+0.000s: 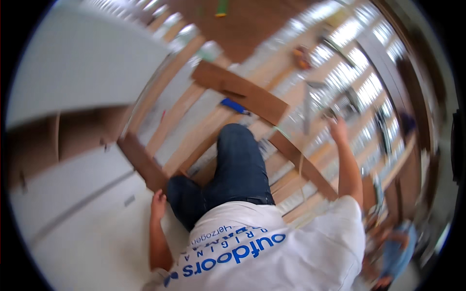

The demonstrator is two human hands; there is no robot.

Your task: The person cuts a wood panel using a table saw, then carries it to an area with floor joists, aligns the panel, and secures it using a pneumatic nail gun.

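My left hand [158, 204] hangs low at the left, its fingertips close to the lower end of a brown board [141, 162]. Whether they touch it I cannot tell, and blur hides how the fingers lie. Stretched out to the right, my right hand [338, 129] is curled, with something small and dark at its fingertips that I cannot make out. Just beyond it lies a grey metal object [347, 101], too blurred to name. A grey L-shaped square [307, 109] is to the left of that hand.
I kneel over pale wooden joists [177, 114] with shiny foil between them. A brown plank [264, 101] lies across, beside a blue-handled tool [234, 105]. An orange-red object [302, 57] is farther off. Another person [399, 245] is at the lower right; a white panel [82, 63] stands left.
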